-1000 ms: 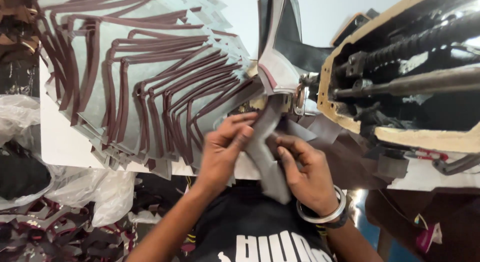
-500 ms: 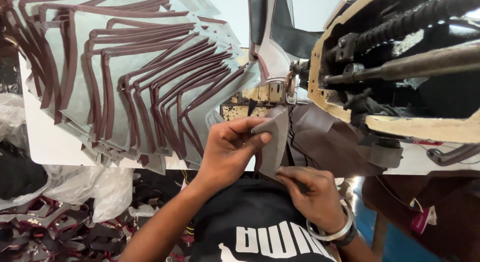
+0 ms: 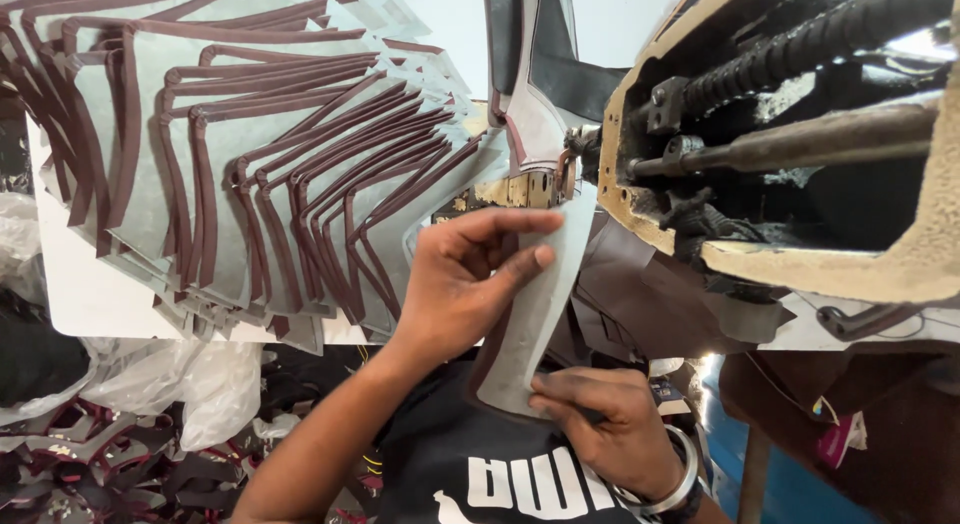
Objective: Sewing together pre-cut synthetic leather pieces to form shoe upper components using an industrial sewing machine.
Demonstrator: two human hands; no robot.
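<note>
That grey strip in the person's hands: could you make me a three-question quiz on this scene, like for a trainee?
1. True or false: both hands touch the grey strip.
2. Which hand grips the strip's near end? A) left hand B) right hand C) neither
3. Fill in: the fanned stack of grey panels on the white table has edging coloured ____.

Key
1. True: the left hand presses the strip's middle with spread fingers, the right pinches its lower end.
2. B. The strip's far end reaches toward the sewing machine.
3. Dark maroon.
</note>
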